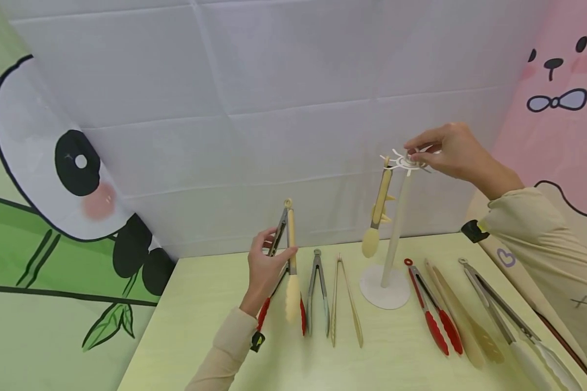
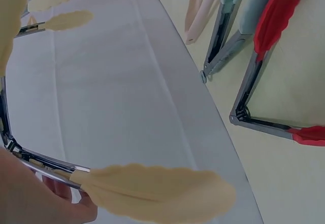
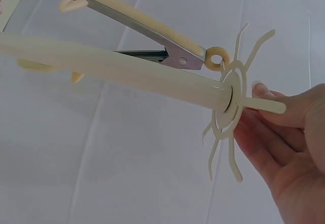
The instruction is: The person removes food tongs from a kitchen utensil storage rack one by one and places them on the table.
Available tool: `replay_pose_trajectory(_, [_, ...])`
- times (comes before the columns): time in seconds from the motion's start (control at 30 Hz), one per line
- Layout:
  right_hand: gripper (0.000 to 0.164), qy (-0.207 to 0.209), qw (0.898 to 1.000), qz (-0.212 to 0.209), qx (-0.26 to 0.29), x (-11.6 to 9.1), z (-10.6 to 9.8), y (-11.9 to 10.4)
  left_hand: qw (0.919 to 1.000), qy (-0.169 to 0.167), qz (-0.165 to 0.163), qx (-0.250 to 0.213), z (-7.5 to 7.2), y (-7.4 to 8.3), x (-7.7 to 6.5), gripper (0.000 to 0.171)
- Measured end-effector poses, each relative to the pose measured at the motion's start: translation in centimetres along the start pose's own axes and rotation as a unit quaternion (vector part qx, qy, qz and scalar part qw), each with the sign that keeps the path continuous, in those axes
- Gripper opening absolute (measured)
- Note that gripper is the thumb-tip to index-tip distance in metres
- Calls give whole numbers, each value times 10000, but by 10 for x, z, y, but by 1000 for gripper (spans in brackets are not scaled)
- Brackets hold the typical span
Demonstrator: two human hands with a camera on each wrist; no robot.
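My left hand [image 1: 264, 271] grips metal tongs with cream tips [image 1: 292, 298], held up in front of the white backdrop, hanging ring on top. In the left wrist view, one broad cream tip [image 2: 157, 193] points away from the fingers. My right hand [image 1: 452, 152] pinches the top of a white hook stand [image 1: 394, 239], thumb and fingers at its centre above the ring of hooks [image 3: 231, 104]. Other cream-tipped tongs [image 1: 381, 195] hang by their ring from a hook on the stand's left side. The stand's round base [image 1: 374, 296] rests on the table.
On the table [image 1: 176, 326], left of the stand, lie red-tipped tongs [image 1: 263, 315], grey-blue-tipped tongs [image 1: 317, 277] and slim pale tongs [image 1: 354, 315]. Right of it lie red tongs [image 1: 432, 326], wooden-looking tongs [image 1: 462, 320] and long white-tipped tongs [image 1: 504, 315]. A backdrop [image 1: 298, 136] stands behind.
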State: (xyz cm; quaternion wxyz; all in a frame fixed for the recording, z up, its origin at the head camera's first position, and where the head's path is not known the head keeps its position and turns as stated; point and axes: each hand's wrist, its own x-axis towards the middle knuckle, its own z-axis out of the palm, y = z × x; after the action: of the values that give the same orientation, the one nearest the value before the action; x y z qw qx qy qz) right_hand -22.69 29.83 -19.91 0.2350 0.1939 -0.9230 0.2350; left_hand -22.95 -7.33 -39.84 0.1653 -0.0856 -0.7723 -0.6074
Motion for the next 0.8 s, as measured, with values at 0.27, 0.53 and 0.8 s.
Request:
replay_pose_trajectory(0.27, [19, 6, 9998, 17, -197, 0, 0, 0, 9998, 77, -34, 194, -10, -13, 1, 58])
replay_pose_trajectory(0.53, [20, 4, 9998, 22, -199, 0, 1, 0, 9988, 207, -177, 416, -20, -24, 2, 58])
replay_pose_trajectory(0.8, [20, -2, 9998, 2, -203, 1, 1, 0, 9957, 319, -454, 744, -32, -36, 2, 59])
